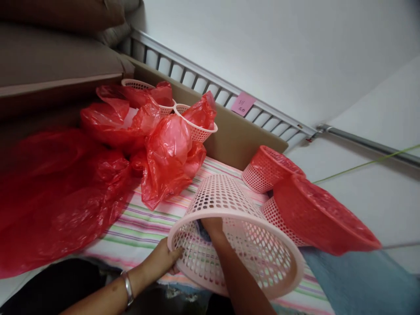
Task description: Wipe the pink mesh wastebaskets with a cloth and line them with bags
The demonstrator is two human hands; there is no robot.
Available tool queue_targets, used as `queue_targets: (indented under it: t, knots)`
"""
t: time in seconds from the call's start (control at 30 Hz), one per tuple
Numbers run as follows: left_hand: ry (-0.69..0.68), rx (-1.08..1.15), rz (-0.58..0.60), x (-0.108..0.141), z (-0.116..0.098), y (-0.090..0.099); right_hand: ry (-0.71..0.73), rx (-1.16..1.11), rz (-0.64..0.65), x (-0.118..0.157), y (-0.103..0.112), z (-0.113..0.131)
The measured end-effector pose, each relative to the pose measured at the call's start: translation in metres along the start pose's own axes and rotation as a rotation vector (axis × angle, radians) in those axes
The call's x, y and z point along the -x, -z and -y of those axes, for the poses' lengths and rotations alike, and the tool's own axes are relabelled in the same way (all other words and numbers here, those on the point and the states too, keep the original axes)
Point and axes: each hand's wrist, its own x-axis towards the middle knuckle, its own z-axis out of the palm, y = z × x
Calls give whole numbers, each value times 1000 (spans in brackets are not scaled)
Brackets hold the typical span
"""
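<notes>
Left grip [166,257] clasps the pink basket rim [234,214], right grip [212,225] a bluish cloth [203,232] inside.

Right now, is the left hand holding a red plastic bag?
No, the left hand holds the pink basket by its rim.

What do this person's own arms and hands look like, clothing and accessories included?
The left hand is gloveless, with a rounded silver-coloured bangle at its wrist. The right hand is partly hidden. Neither forearm shows a sleeve.
</notes>
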Motion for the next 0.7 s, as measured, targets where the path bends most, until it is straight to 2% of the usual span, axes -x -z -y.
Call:
queue_targets:
  t: [0.1,0.17,0.23,0.33,0.4,0.47,0.6,0.7]
  knots:
    - [-27,-3,-25,-2,3,-4,5,65,27,55,-1,7]
    - [-42,-37,-45,-2,2,-6,63,130,53,97,-2,9]
    - [-115,-86,-68,-1,-3,-7,98,179,97,132,-2,10]
    - [-270,-146,-91,3,-14,-3,124,161,132,158,2,13]
    - [-301,-193,-102,5,-23,5,153,125,140,156,6,19]
    - [-301,-237,-147,8,-29,17,199,114,135,142,8,29]
    - [-265,-328,-302,15,-37,46,309,131,81,97,-1,51]
    - [-242,-428,-344,20,-44,59,319,74,63,55,-7,61]
